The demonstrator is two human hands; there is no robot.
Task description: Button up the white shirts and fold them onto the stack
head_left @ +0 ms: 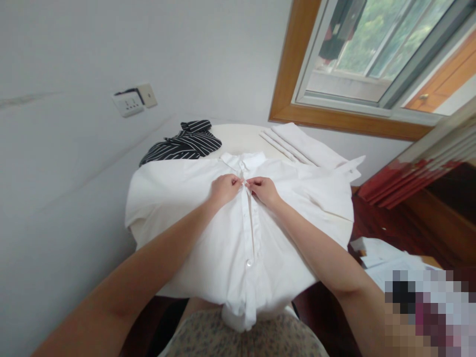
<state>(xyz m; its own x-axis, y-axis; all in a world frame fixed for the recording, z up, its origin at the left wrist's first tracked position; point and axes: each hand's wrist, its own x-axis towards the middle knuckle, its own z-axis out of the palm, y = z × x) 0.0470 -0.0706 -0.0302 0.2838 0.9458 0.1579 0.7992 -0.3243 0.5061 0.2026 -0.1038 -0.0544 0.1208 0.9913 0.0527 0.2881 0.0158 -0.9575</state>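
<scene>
White collared cloth shirt (223, 243): looks light, limp; best taken by the placket (246, 223) edges. Left hand (226, 188) and right hand (265, 189) pinch there, fingertips nearly meeting.

Under the hands (263, 190), the button-up shirt (219, 238) is plain white. Beyond them, leftward, lies black cloth (189, 144) with thin white stripes; rightward, folded white fabric (305, 143). The counter (238, 136) is off-white, the window frame (334, 119) golden brown. Below the hands, beige clothing (208, 334) has grey speckles.

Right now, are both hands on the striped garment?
No, the left hand and right hand pinch the white shirt below its collar; the striped garment lies beyond them.
</scene>
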